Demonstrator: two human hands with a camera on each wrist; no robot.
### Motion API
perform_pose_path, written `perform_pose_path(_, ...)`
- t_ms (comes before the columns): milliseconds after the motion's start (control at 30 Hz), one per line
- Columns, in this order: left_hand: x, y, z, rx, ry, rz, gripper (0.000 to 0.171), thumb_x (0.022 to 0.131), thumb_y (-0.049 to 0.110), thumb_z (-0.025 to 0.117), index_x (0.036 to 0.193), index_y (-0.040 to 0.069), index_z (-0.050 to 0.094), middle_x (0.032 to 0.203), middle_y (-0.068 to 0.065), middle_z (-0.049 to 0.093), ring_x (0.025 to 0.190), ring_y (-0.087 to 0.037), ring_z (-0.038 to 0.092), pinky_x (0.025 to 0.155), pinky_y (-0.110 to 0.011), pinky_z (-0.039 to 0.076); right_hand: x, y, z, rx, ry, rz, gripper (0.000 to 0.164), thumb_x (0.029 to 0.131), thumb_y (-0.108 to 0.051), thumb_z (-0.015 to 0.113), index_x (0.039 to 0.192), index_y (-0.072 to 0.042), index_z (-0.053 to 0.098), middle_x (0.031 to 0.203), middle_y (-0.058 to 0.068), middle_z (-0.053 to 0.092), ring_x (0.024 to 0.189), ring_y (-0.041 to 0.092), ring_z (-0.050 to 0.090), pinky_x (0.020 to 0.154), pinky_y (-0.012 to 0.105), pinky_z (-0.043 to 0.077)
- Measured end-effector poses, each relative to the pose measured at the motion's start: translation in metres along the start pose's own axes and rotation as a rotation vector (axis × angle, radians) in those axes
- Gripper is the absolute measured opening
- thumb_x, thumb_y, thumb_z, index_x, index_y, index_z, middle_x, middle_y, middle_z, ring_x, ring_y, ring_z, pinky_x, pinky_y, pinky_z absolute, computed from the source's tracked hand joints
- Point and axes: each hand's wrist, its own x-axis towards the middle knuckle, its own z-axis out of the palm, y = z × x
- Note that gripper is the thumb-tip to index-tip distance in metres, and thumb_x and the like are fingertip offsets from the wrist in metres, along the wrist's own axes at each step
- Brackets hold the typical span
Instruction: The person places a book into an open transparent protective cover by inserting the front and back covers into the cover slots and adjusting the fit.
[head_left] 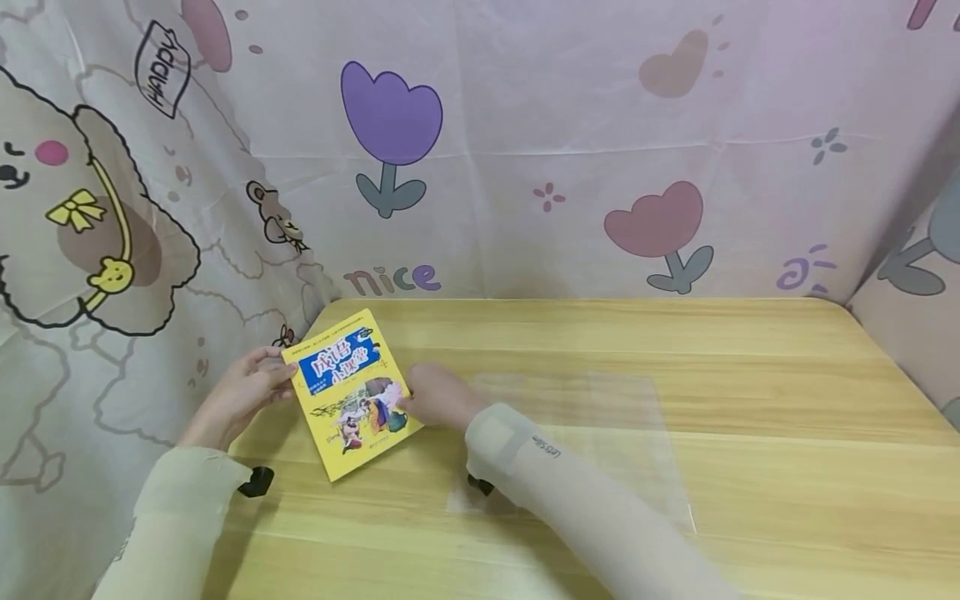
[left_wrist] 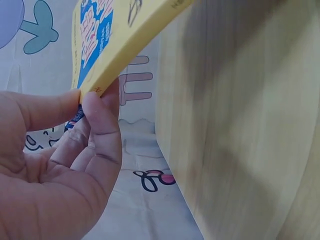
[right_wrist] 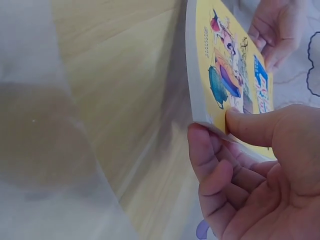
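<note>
A yellow book (head_left: 352,400) with a blue title panel and a picture of figures on its cover is held tilted above the left part of the table. My left hand (head_left: 251,387) pinches its upper left edge, the thumb on the cover; in the left wrist view the fingers (left_wrist: 102,125) curl behind the spine. On the other side, my right hand (head_left: 442,396) grips the right edge. The right wrist view shows the right thumb (right_wrist: 255,127) pressed on the cover and the other fingers curled beneath the page edges.
A clear plastic sheet or sleeve (head_left: 622,442) lies flat on the wooden table (head_left: 787,483), partly under my right forearm. A printed cloth (head_left: 510,100) with flowers hangs behind the table, and another (head_left: 90,275) with a cartoon animal hangs along the left side.
</note>
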Motion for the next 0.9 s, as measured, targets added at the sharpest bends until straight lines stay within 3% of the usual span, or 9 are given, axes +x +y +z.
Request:
perform_pose_path(233, 0.001, 0.009, 0.008, 0.053, 0.04, 0.014, 0.03, 0.098, 0.017, 0.056, 0.113, -0.003, 0.041, 0.096, -0.007, 0.067, 0.079, -0.014, 0.064, 0.071, -0.028, 0.055, -0.007, 0.006, -0.008, 0.133, -0.025, 0.035, 0.02, 0.093, -0.031, 0.064, 0.086, -0.013, 0.059, 0.071, -0.001, 0.057, 0.056, 0.009, 0.049, 0.047, 0.019, 0.041)
perform_pose_path(500, 0.003, 0.021, 0.014, 0.11, 0.049, 0.025, 0.03, 0.099, 0.021, 0.055, 0.11, -0.002, 0.042, 0.102, -0.014, 0.063, 0.08, -0.014, 0.063, 0.069, -0.026, 0.055, -0.014, 0.009, -0.022, 0.217, -0.031, 0.052, 0.02, 0.094, -0.027, 0.063, 0.082, -0.011, 0.061, 0.071, -0.001, 0.061, 0.055, 0.009, 0.052, 0.045, 0.017, 0.04)
perform_pose_path(900, 0.001, 0.04, 0.028, 0.183, 0.045, 0.031, 0.037, 0.1, 0.028, 0.052, 0.114, -0.005, 0.045, 0.109, -0.023, 0.057, 0.085, -0.02, 0.062, 0.074, -0.03, 0.055, -0.025, 0.023, -0.039, 0.169, -0.03, -0.002, 0.024, 0.093, -0.029, 0.065, 0.079, -0.01, 0.062, 0.07, 0.002, 0.064, 0.054, 0.009, 0.056, 0.046, 0.016, 0.042)
